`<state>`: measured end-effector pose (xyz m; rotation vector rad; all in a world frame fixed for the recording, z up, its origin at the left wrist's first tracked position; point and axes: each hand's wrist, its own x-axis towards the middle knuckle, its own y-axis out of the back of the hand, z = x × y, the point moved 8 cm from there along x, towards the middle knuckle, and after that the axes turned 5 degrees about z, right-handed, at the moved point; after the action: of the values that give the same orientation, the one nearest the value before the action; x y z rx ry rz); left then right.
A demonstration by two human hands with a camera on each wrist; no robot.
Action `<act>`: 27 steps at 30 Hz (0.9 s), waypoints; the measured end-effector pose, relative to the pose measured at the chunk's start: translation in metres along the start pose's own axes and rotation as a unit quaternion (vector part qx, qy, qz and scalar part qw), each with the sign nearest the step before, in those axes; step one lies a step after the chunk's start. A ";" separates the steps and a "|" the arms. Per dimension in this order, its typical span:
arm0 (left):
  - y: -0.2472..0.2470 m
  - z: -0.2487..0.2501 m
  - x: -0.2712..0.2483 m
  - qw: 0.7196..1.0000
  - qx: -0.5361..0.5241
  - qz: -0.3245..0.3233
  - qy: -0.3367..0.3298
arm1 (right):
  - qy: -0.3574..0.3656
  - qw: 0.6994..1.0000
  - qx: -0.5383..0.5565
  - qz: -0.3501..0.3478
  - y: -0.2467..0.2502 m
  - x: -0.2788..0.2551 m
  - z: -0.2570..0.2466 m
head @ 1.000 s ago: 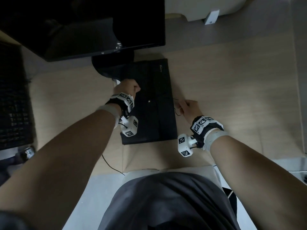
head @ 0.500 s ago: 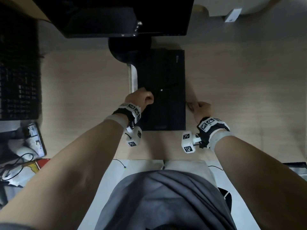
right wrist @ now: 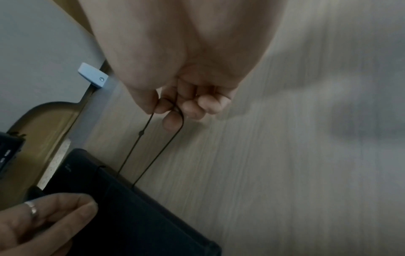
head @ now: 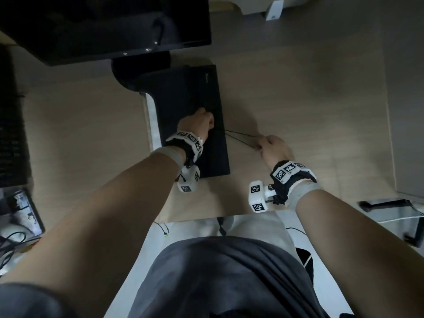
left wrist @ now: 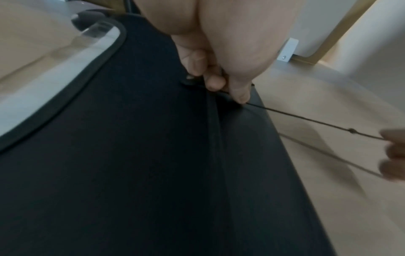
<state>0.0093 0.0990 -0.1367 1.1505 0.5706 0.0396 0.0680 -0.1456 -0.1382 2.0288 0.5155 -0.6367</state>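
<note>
The right hand (head: 274, 149) is clenched on a thin black cord (left wrist: 351, 130), its loop hooked round the curled fingers and drawn taut to the right, apparently to stretch it clear of the black folder (head: 183, 92). The left hand (head: 197, 123), fingers curled, pinches the folder near its right edge where the cord comes out, likely anchoring it against the pull. The folder lies flat on the pale wooden surface (head: 298, 99), its far end by the monitor (head: 103, 26); the room is dim.

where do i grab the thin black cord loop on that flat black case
Pinch its free end from the right: both strands of the thin black cord loop run from the right edge of the flat black case toward the right hand.
</note>
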 end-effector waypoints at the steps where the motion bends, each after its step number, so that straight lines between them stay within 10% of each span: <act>1: 0.003 0.000 0.008 1.000 0.008 -0.004 0.009 | 0.009 1.000 0.000 -0.005 0.002 0.001 -0.002; 14: 0.033 -0.046 0.039 0.998 -0.021 -0.001 0.062 | 0.021 0.997 0.077 -0.017 -0.013 0.026 -0.045; 27: 0.020 -0.093 -0.018 0.994 -0.094 0.047 -0.024 | -0.003 0.995 0.097 0.020 -0.056 0.007 -0.072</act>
<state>-0.0428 0.1809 -0.1381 0.9912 0.4600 0.1434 0.0580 -0.0553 -0.1470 2.2128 0.4212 -0.6898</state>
